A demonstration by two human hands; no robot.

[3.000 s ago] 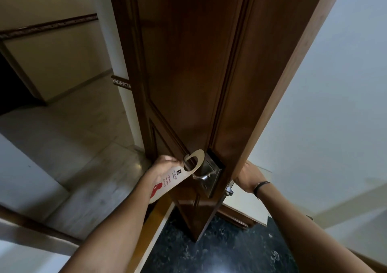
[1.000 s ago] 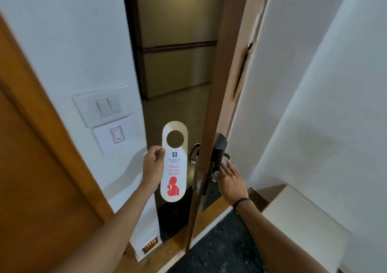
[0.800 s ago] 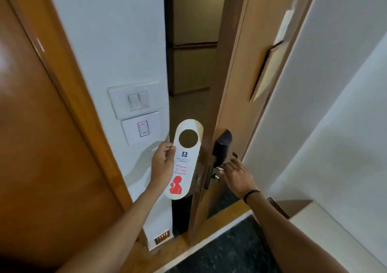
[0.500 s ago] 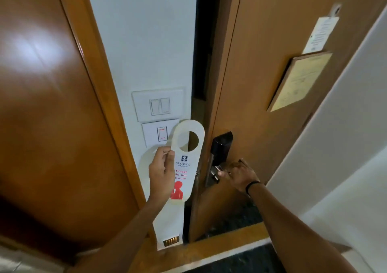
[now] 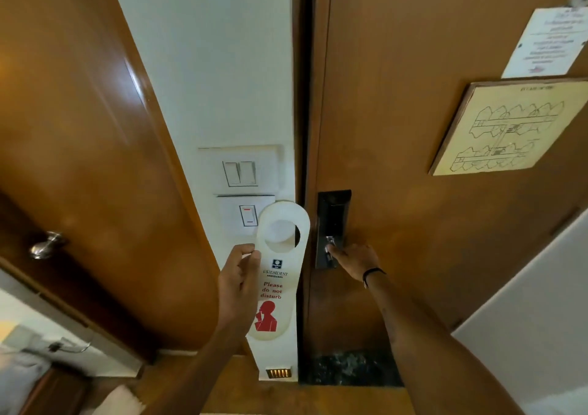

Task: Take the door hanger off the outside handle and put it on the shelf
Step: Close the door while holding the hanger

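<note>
My left hand [image 5: 239, 279] grips a white door hanger [image 5: 280, 274] by its left edge and holds it upright in front of the white wall strip. The hanger has a round hole at the top, red "Please do not disturb" text and a red figure. My right hand [image 5: 351, 260] rests on the inside handle [image 5: 330, 246] of the brown door [image 5: 413, 160], fingers around the metal lever below the black lock plate [image 5: 332, 217]. The door stands shut against its frame. No shelf is in view.
Two white switch plates [image 5: 240, 172] sit on the wall just left of the door frame. A second brown door with a metal knob [image 5: 47, 244] is at the left. A framed floor plan [image 5: 509, 124] and a paper notice [image 5: 547, 42] hang on the door.
The door has swung from ajar to shut under my right hand. My left hand keeps the hanger, now lower and nearer the wall switches. The view has turned to face the door squarely.
</note>
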